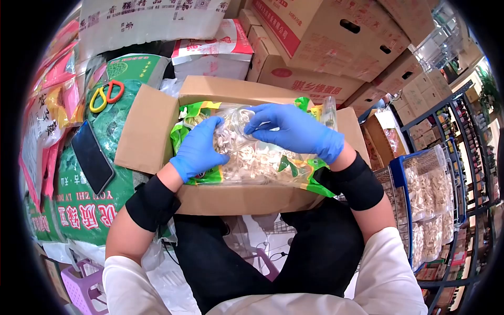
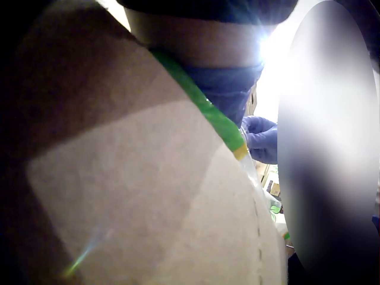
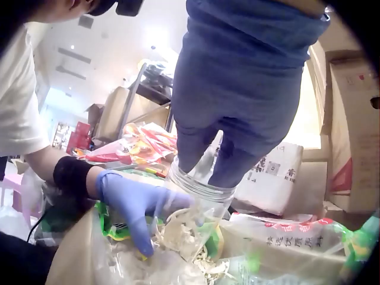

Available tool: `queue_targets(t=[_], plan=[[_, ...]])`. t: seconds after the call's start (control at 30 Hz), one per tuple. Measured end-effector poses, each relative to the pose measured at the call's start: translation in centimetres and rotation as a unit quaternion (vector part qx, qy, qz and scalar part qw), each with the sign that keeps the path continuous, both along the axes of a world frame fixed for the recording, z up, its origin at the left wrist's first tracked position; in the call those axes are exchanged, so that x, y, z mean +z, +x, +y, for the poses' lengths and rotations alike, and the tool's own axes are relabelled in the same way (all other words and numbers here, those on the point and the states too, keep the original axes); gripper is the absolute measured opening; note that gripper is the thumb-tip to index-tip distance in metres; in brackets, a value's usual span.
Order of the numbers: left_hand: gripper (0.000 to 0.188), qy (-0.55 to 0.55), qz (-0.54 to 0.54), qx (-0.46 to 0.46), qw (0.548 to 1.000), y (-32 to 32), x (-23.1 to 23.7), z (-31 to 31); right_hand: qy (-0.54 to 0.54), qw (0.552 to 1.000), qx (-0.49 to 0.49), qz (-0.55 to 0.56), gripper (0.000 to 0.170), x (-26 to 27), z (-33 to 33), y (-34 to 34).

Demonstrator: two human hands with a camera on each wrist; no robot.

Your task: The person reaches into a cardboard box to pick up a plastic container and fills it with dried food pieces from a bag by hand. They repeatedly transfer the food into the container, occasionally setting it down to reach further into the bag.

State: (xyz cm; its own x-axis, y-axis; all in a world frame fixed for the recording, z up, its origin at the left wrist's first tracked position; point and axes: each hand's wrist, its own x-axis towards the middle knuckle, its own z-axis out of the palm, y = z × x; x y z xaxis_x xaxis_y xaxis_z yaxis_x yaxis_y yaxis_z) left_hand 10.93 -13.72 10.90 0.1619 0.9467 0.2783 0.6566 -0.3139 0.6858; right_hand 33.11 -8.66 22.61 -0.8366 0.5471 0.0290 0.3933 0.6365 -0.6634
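Observation:
A clear plastic jar with a ridged rim stands tilted among pale dried slices in an opened green-edged plastic bag. My gloved right hand pinches the jar at its mouth, fingertips at the rim. My gloved left hand lies beside the jar, its fingers fairly straight along the jar's side and the thumb spread apart over the slices. Some slices show through the jar's wall. An open cardboard box surrounds the bag; in the left wrist view, a cardboard surface hides most of the left hand.
To the left, a phone and scissors lie on green sacks. Cartons stack up behind the box. A blue-edged rack with bagged dried goods stands at right. Another clear container sits at the box's right end.

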Motion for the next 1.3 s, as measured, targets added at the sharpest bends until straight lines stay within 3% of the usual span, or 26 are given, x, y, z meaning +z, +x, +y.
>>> queue_targets(t=[0.13,0.3,0.4,0.43,0.5,0.57,0.6,0.63,0.67,0.7,0.77,0.8,0.83,0.9,1.0,1.03,1.1,1.2,1.3], plan=[[0.076,-0.012,-0.024,0.011,1.000,0.0,-0.1,0.0,-0.065,0.993,-0.060,0.080,0.021,-0.3,0.2,0.1],[0.075,-0.060,-0.064,0.011,0.996,-0.2,0.8,0.2,-0.078,0.970,-0.132,0.189,0.020,-0.8,1.1,0.0],[0.075,-0.098,-0.318,-0.011,0.943,-0.6,1.3,0.3,-0.136,0.937,-0.190,0.259,0.019,-1.0,2.1,0.2],[0.075,-0.095,-0.318,-0.011,0.943,-0.7,1.2,0.5,-0.165,0.919,-0.212,0.288,0.017,-1.3,2.5,0.4],[0.072,-0.096,-0.371,-0.013,0.923,-1.3,1.5,1.0,-0.156,0.924,-0.205,0.282,0.017,-1.4,3.1,0.0],[0.070,-0.097,-0.399,-0.020,0.912,-1.7,2.1,1.2,-0.126,0.965,-0.197,0.118,0.019,-1.7,3.4,-0.5],[0.069,-0.145,-0.415,-0.044,0.897,-2.1,2.4,1.6,-0.155,0.979,-0.122,0.052,0.025,-3.3,4.7,-0.4],[0.069,-0.193,-0.431,-0.067,0.879,-2.3,2.6,1.8,-0.157,0.979,-0.122,0.053,0.025,-4.8,5.8,-0.1],[0.066,-0.189,-0.424,-0.028,0.885,-2.3,2.6,1.6,-0.086,0.993,-0.048,-0.069,0.027,-5.7,6.2,-0.5],[0.066,-0.189,-0.423,-0.025,0.886,-2.2,2.4,1.3,-0.009,0.981,0.031,-0.190,0.030,-6.5,6.4,-1.0],[0.068,-0.090,-0.447,-0.033,0.889,-2.0,2.4,1.3,0.065,0.953,0.057,-0.290,0.041,-8.2,5.7,-2.0],[0.070,-0.085,-0.442,-0.039,0.892,-2.1,2.5,1.4,0.070,0.958,0.046,-0.274,0.058,-8.5,4.8,-2.5],[0.070,-0.085,-0.442,-0.040,0.892,-2.2,2.4,1.3,0.071,0.958,0.044,-0.274,0.058,-9.7,4.7,-3.1],[0.067,-0.075,-0.443,0.007,0.894,-2.3,2.5,1.3,0.112,0.976,0.100,-0.159,0.071,-12.7,5.1,-4.0],[0.067,-0.074,-0.455,0.006,0.887,-2.8,2.8,1.4,0.126,0.967,0.123,-0.186,0.076,-14.4,3.9,-4.5],[0.067,-0.075,-0.456,0.005,0.887,-2.8,2.9,1.4,0.125,0.967,0.122,-0.187,0.076,-14.5,3.9,-4.5],[0.071,-0.146,-0.533,0.008,0.833,-2.6,3.7,1.2,0.043,0.970,0.118,-0.209,0.069,-13.6,3.6,-4.7],[0.070,-0.149,-0.521,0.048,0.839,-3.0,3.1,1.6,0.055,0.956,0.064,-0.283,0.060,-12.0,2.4,-4.5],[0.068,-0.141,-0.472,0.048,0.869,-3.0,2.8,1.5,0.011,0.964,0.073,-0.255,0.052,-12.3,3.2,-3.5]])
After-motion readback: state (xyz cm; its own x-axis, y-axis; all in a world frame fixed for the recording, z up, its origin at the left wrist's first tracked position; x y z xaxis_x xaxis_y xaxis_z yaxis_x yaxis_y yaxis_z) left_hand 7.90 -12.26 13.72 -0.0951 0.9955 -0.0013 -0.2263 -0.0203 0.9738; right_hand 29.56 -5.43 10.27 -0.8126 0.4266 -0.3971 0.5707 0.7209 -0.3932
